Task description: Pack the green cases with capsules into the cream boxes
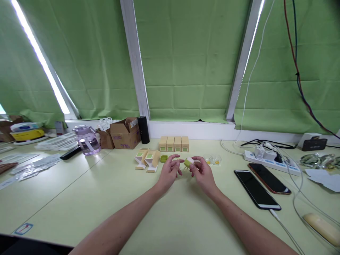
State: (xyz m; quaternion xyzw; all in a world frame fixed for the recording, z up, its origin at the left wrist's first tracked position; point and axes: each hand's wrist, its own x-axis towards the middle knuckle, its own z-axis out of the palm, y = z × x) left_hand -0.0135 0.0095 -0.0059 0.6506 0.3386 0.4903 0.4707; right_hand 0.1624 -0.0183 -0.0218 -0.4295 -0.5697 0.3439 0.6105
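Between the fingers of my right hand (203,172) is a small green and white case (188,162), with a thin cord hanging under it. My left hand (170,170) is just left of the case, its fingers curved and apart, holding nothing. A green square piece (163,158) lies behind my left hand. Two opened cardboard boxes (152,160) with white inner sides lie further left. Behind the hands stands a row of closed small tan boxes (174,143). Clear round containers (216,160) with yellow bits inside sit behind my right hand.
Two phones (257,189) lie at the right, one with a white cable. Behind them is a white power strip (271,162) with plugs. A cream mouse (322,226) is at the lower right. To the left stand a purple jug (87,140), a brown carton (124,134) and a black cylinder (143,130).
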